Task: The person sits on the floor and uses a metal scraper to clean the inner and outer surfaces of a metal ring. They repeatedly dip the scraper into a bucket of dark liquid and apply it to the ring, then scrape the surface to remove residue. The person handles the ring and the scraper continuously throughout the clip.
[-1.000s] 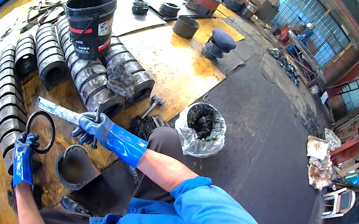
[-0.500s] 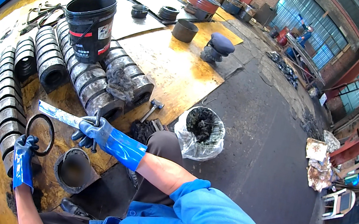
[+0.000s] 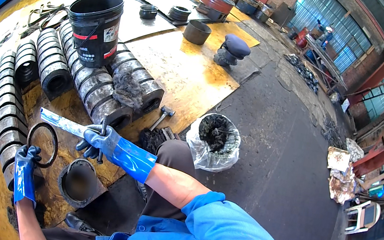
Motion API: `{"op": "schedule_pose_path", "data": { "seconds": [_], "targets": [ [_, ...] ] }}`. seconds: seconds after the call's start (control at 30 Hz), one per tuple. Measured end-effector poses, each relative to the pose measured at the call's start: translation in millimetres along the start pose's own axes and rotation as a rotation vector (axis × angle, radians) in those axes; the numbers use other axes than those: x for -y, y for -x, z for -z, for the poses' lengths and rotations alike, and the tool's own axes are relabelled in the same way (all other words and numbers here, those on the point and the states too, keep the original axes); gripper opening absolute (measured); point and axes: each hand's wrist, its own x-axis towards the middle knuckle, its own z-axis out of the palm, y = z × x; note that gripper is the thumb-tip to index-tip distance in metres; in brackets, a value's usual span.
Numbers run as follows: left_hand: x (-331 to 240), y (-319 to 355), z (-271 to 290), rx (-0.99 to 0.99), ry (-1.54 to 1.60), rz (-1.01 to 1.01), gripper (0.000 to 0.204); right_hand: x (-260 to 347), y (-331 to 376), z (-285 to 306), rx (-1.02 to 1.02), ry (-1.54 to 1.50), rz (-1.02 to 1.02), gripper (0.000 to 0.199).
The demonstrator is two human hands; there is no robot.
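Gripping a dark ring (image 3: 57, 146) by its lower left side, the gloved left hand (image 3: 29, 155) has its fingers closed on it, and the ring stands up on edge, just left of the right hand (image 3: 101, 139). That right hand, also in a blue glove, is clenched round a flat blue-and-white strip (image 3: 63, 123) that points leftward above the ring; a dark rod (image 3: 100, 158) shows above and below the same fist (how the fingers share the two pieces cannot be told). Below the hands, a hollow cylinder (image 3: 63, 186) sits with its mouth facing up, its inside blurred

Beyond the hands, a black bucket (image 3: 85, 24) stands on the rows of banded cylinders (image 3: 91, 79). It bears the clearest printing in view: a red stripe, a pale label patch, a red mark lower down and small white characters near the base. A tangle of grey fibre (image 3: 128, 89) lies on the rows beside it, and a hammer (image 3: 161, 117) rests on the yellowed sheet (image 3: 202, 91). Right of the person's knee (image 3: 175, 155) is a container lined with clear plastic (image 3: 223, 162), dark scraps (image 3: 218, 130) inside
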Motion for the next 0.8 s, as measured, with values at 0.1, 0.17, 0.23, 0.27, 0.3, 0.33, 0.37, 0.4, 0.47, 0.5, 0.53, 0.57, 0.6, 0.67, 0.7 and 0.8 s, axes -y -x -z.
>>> {"op": "schedule_pose_path", "data": {
  "seconds": [0.1,0.17,0.23,0.27,0.3,0.33,0.37,0.4,0.47,0.5,0.53,0.57,0.6,0.67,0.7,0.8],
  "targets": [
    [3,-2,0,-0.003,0.013,0.000,0.018,-1,-1,1,0.007,0.008,0.001,0.039],
    [13,-7,1,-0.026,0.021,-0.033,0.020,1,0,-1,0.011,0.015,0.008,0.039],
    [18,-9,1,-0.047,0.029,-0.064,0.022,3,1,-2,0.006,0.023,0.002,0.039],
    [17,-8,0,-0.053,0.028,-0.072,0.022,2,1,-1,0.005,0.022,0.000,0.039],
    [17,-8,-1,-0.060,0.028,-0.079,0.022,1,2,0,0.002,0.023,-0.001,0.039],
    [19,-10,1,-0.064,0.028,-0.080,0.022,2,1,-1,0.004,0.024,0.000,0.040],
    [24,-14,5,-0.050,0.031,-0.071,0.023,2,0,-2,0.008,0.025,0.001,0.040],
    [26,-16,8,-0.037,0.035,-0.062,0.023,3,0,-3,0.022,0.030,0.010,0.040],
    [17,-10,4,-0.009,0.024,-0.035,0.023,1,1,-1,0.026,0.034,0.015,0.040],
    [12,-7,3,0.016,0.013,-0.009,0.023,0,1,0,0.018,0.029,0.009,0.040],
    [2,0,1,0.015,0.012,-0.009,0.023,-1,0,0,0.014,0.024,0.005,0.039],
    [-7,7,-2,0.007,0.012,-0.009,0.022,0,1,-1,0.014,0.023,0.004,0.039],
    [-11,11,-3,-0.001,0.012,-0.009,0.021,2,3,-1,0.011,0.011,0.003,0.038],
    [-6,7,1,0.009,0.022,-0.008,0.020,4,3,-2,0.011,-0.001,0.003,0.038],
    [-3,5,2,0.020,0.032,-0.007,0.020,4,3,-1,0.013,-0.036,-0.003,0.037],
    [0,1,3,0.021,0.016,-0.024,0.020,11,3,3,0.032,-0.109,-0.014,0.037]
  ]
}}
